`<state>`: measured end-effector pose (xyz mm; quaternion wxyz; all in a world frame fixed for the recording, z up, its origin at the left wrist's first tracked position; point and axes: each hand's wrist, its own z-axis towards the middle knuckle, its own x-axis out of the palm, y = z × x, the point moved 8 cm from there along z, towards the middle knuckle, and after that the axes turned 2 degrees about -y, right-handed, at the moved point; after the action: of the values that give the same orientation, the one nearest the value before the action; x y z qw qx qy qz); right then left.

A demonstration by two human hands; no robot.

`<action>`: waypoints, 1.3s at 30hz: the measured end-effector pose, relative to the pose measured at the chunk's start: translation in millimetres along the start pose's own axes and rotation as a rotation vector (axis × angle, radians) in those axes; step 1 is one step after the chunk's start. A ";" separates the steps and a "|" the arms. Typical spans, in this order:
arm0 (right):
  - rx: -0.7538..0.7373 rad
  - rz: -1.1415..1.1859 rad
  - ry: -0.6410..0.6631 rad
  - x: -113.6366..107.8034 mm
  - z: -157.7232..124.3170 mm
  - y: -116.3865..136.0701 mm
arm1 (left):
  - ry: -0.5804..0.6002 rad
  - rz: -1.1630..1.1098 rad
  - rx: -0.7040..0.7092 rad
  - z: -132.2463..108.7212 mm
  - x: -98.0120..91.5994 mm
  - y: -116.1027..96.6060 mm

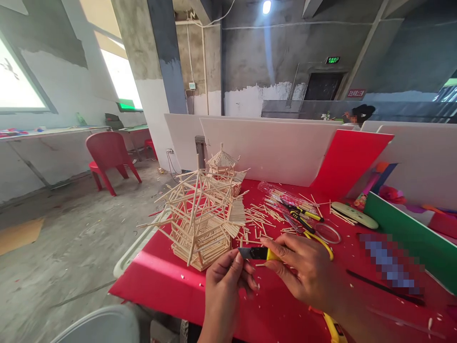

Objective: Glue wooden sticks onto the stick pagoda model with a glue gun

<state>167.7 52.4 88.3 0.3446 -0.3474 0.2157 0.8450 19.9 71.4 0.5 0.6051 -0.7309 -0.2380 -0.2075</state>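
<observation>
My right hand [307, 274] is closed round a yellow-handled utility knife [257, 253], its dark blade end pointing left. My left hand [224, 281] pinches its fingertips together right at the blade tip; what it holds is too small to make out. Both hands hover over the red table [164, 281]. Just left of them stands a large pavilion model built of thin wooden sticks [200, 224], with a smaller stick pagoda [223, 169] behind it.
Loose sticks [260, 219] litter the table, beside a plastic bag, yellow-handled pliers [303, 214] and a pale oblong case [353, 215]. White partition boards [271, 147] and a green board [410, 238] fence the back and right. A red chair [109, 157] stands on the concrete floor at left.
</observation>
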 end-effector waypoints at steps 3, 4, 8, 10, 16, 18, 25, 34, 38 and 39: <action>0.013 0.035 0.035 7.6 -2.2 3.4 | 0.023 0.025 0.034 -0.1 0.8 -1.9; 0.019 0.036 0.026 9.3 -3.4 3.8 | 0.031 0.039 0.043 -0.3 1.4 -2.6; 0.029 -0.006 -0.041 10.0 -8.9 2.8 | 0.036 0.089 0.068 -3.0 2.4 -6.6; 0.015 -0.035 -0.063 8.3 -11.1 3.0 | 0.033 0.089 0.058 -4.5 2.9 -7.4; -0.029 -0.115 -0.103 5.7 -13.4 10.4 | 0.048 0.026 -0.026 -5.7 9.3 -4.9; -0.045 -0.129 -0.095 3.4 -12.5 6.4 | 0.046 0.007 -0.049 -8.1 8.9 -3.9; 0.354 -0.446 -0.457 -68.2 -25.8 -70.1 | -0.058 -0.026 -0.140 -23.3 -18.6 16.3; 0.125 0.026 0.005 19.8 -24.9 17.1 | -0.019 0.029 -0.075 -16.3 -3.7 13.6; 0.225 -0.212 -0.095 3.2 -25.5 -25.8 | -0.009 0.034 -0.091 -28.1 -7.5 16.4; 0.308 -0.331 -0.155 -7.4 -30.7 -48.6 | 0.003 0.031 -0.112 -30.5 -8.4 18.7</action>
<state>220.6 63.2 67.3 0.5428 -0.2556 0.2550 0.7583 23.9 37.8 -13.6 0.5669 -0.7667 -0.2139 -0.2122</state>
